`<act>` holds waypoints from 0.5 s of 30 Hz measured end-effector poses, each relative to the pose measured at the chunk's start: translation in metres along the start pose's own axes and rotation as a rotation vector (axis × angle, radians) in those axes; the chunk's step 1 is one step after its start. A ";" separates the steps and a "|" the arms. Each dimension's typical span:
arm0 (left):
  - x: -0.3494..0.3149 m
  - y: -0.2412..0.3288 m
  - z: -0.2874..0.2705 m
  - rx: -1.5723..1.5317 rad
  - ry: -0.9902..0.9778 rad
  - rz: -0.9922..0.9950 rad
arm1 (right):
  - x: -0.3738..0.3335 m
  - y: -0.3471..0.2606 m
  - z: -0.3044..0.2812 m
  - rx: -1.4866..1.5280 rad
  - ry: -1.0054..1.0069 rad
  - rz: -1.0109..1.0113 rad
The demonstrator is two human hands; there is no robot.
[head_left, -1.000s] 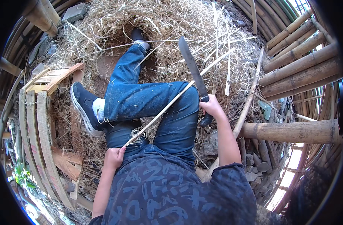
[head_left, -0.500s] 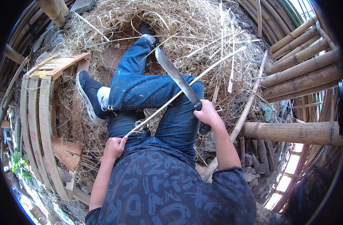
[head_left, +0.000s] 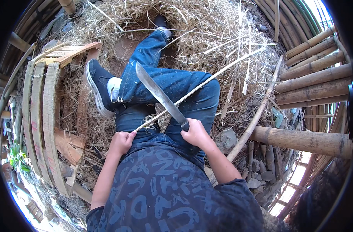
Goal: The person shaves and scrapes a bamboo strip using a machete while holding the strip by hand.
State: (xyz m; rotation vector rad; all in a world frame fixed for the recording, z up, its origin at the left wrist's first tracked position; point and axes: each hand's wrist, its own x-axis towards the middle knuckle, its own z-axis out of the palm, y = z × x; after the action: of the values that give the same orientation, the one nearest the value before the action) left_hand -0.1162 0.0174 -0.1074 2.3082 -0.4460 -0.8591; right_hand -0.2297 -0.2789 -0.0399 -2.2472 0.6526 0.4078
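A long, thin bamboo strip (head_left: 223, 70) slants across my lap, over the bent knee in blue jeans. Its near end is pinched in my left hand (head_left: 122, 142), with the fingers closed. My right hand (head_left: 196, 133) is wrapped around the dark handle of a machete (head_left: 160, 94), close to my belly. The broad steel blade points up and to the left, crossing the strip over my thighs. From this view the blade appears against the strip; I cannot tell how firmly it presses. Small shavings cling to the strip near my left hand.
Curly bamboo shavings (head_left: 207, 31) cover the ground ahead, with several loose strips on top. A slatted wooden crate (head_left: 49, 116) stands at the left. Stacked bamboo poles (head_left: 315, 85) and a thick pole (head_left: 300, 140) jut in from the right, near broken stones (head_left: 257, 174).
My right hand has drawn the machete down and left along the strip, nearer to my left hand. The left hand still grips the strip's end. The whole view has shifted slightly.
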 end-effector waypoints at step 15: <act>-0.020 0.032 -0.056 0.019 -0.154 -0.008 | 0.025 -0.004 -0.038 0.360 0.209 0.263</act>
State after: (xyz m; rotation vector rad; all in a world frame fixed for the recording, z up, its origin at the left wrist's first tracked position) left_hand -0.0954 0.0284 -0.0443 2.2715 -0.5131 -1.0452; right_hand -0.2036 -0.3123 -0.0237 -1.8800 1.0491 0.1638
